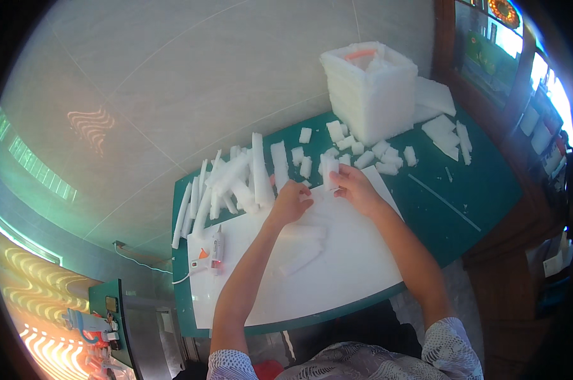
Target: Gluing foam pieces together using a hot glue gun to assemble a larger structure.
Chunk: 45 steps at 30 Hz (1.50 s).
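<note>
Over a white board (362, 259) laid on a green surface (483, 196), two bare hands work close together near the board's far edge. The right hand (351, 185) pinches a small white foam block (328, 172) between thumb and fingers, holding it roughly upright. The left hand (294, 201) is just beside it, fingers curled and thumb set a little apart; whether anything small sits in its grasp, I cannot tell. Just beyond the left hand a flat foam strip (279, 161) rises, and left of that long foam sticks (232, 172) lie in a loose heap, some crossing others, partly over the board's far left corner.

More short foam chunks (364, 159) are scattered beyond and to the right of the right hand, in front of a tall, open-topped white foam box (373, 101) with something orange showing inside. Foam sheets (433, 96) lie behind the box, and broken flat pieces (440, 134) rest to its right. A thin pale strip (445, 204) lies slantwise on the right part of the surface. At the board's left side, beside the left forearm, rests a glue gun (216, 253) with an orange part, its white cord (180, 279) leading off leftward. Pale shapes (302, 248) on the board between the forearms are too faint to make out.
</note>
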Each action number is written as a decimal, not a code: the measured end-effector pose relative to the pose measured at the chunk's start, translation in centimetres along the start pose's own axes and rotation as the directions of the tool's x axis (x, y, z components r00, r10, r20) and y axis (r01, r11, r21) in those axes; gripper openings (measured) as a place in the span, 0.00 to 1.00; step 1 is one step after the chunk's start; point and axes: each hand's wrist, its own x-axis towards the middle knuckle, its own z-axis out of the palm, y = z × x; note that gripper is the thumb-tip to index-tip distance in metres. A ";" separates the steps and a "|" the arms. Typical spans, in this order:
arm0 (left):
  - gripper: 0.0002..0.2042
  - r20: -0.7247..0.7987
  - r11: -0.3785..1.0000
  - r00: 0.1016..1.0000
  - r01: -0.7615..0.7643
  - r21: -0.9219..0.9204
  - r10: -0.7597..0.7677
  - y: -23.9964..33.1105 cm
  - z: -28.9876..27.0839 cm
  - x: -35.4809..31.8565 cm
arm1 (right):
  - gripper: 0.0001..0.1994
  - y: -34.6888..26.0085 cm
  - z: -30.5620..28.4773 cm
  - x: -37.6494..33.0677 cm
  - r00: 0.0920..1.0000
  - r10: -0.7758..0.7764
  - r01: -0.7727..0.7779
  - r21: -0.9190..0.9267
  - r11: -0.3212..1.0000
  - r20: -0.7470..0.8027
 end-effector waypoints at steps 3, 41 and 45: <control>0.14 -0.013 0.986 0.997 0.067 -0.154 -0.070 0.7 -1.0 0.1 | 0.18 0.1 -0.2 0.1 1.000 -0.003 0.003 0.005 1.000 0.003; 0.17 -0.306 0.776 0.945 -0.108 -0.622 -0.114 4.7 -1.4 -1.7 | 0.19 0.2 1.9 -0.8 0.994 -0.082 0.087 -0.071 0.994 0.066; 0.17 -0.345 0.801 0.933 -0.124 -0.585 -0.107 4.8 -1.3 -2.0 | 0.19 0.1 2.2 -1.0 0.995 -0.090 0.095 -0.103 0.990 0.049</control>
